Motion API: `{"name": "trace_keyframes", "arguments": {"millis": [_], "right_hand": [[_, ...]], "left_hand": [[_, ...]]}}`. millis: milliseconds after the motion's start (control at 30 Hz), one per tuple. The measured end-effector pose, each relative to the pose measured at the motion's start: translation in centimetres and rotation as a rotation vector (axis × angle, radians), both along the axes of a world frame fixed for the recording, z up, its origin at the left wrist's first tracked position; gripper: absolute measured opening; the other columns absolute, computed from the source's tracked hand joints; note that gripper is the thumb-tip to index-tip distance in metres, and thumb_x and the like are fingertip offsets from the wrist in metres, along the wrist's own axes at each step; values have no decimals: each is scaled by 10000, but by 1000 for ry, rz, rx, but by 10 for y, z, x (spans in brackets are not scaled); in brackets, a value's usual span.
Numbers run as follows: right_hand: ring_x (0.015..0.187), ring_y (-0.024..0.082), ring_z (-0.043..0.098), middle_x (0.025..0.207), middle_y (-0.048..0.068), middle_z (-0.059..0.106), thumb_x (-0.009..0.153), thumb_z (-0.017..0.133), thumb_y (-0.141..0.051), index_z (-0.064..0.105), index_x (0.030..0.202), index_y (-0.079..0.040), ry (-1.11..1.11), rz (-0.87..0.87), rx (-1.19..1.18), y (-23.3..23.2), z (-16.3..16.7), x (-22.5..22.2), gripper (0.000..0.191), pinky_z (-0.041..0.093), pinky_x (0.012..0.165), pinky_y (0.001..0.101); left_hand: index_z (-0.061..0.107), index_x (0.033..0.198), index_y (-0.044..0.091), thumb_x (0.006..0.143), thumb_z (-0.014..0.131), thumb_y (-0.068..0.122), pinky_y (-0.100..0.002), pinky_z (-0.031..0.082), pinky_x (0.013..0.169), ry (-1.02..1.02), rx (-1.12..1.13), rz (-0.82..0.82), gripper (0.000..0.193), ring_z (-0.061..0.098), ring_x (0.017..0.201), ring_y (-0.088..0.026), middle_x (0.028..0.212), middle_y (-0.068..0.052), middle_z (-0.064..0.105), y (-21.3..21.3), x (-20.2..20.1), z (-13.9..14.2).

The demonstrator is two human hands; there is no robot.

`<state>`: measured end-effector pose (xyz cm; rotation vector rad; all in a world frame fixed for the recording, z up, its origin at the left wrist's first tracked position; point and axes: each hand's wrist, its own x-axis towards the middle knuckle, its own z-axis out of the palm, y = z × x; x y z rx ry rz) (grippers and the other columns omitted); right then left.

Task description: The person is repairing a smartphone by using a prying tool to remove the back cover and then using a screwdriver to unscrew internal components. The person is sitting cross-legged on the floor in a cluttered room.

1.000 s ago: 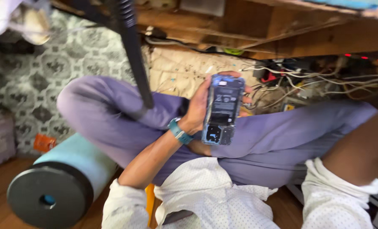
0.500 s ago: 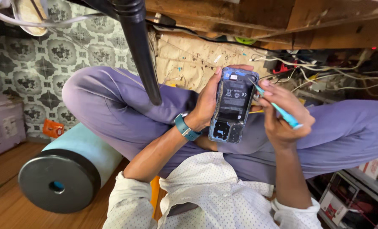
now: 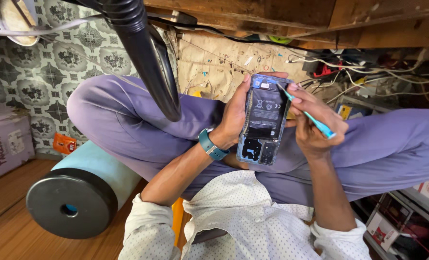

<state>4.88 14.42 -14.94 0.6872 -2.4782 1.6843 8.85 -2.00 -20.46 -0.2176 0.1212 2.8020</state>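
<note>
Our left forearm rises toward one o'clock, the left hand (image 3: 233, 115) clamped on an opened phone (image 3: 264, 120) held upright over crossed legs in purple trousers (image 3: 123, 125). Patterned wall at ten o'clock, tangled cables (image 3: 368, 72) at two. Our right hand (image 3: 313, 123) pinches a thin blue tool (image 3: 307, 114) against the phone's top edge.

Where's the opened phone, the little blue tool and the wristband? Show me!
opened phone (image 3: 264, 115), head view, on its black battery.
blue tool (image 3: 320, 126), head view, on the handle past the right hand's fingers.
wristband (image 3: 210, 145), head view, on the teal strap at the left wrist.
</note>
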Motion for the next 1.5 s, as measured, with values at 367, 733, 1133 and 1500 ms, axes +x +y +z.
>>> {"name": "trace_keyframes", "arguments": {"millis": [367, 733, 1133, 1500], "right_hand": [[1145, 383, 733, 1133, 240, 726, 1022, 650, 81, 675, 1068, 82, 254, 142, 137, -6, 1, -2, 52, 573, 1079, 496], [1125, 358, 750, 1119, 244, 736, 1023, 692, 55, 651, 1103, 71, 211, 62, 30, -6, -3, -1, 92, 602, 1023, 430], [1132, 352, 750, 1123, 232, 738, 1021, 688, 93, 669, 1085, 72, 156, 70, 49, -5, -2, -1, 70, 596, 1035, 435], [1130, 360, 734, 1118, 238, 732, 995, 700, 102, 682, 1075, 93, 305, 95, 197, -15, -5, 1, 82, 594, 1068, 492]], "left_hand": [[480, 1483, -23, 1200, 179, 502, -430, 590, 1052, 23, -148, 93, 668, 668, 1200, -262, 1350, -189, 636, 2, 0, -6], [539, 1445, -6, 1148, 256, 526, -335, 592, 999, -109, -235, 0, 672, 702, 1131, -206, 1332, -158, 662, -1, 4, -7], [581, 1371, -14, 1115, 318, 570, -321, 600, 897, -218, -271, -29, 690, 731, 985, -174, 1184, -134, 724, 4, 8, -19], [585, 1367, -29, 1107, 307, 599, -334, 599, 876, -270, -373, -26, 734, 722, 955, -186, 1141, -134, 719, 7, 8, -24]]}}
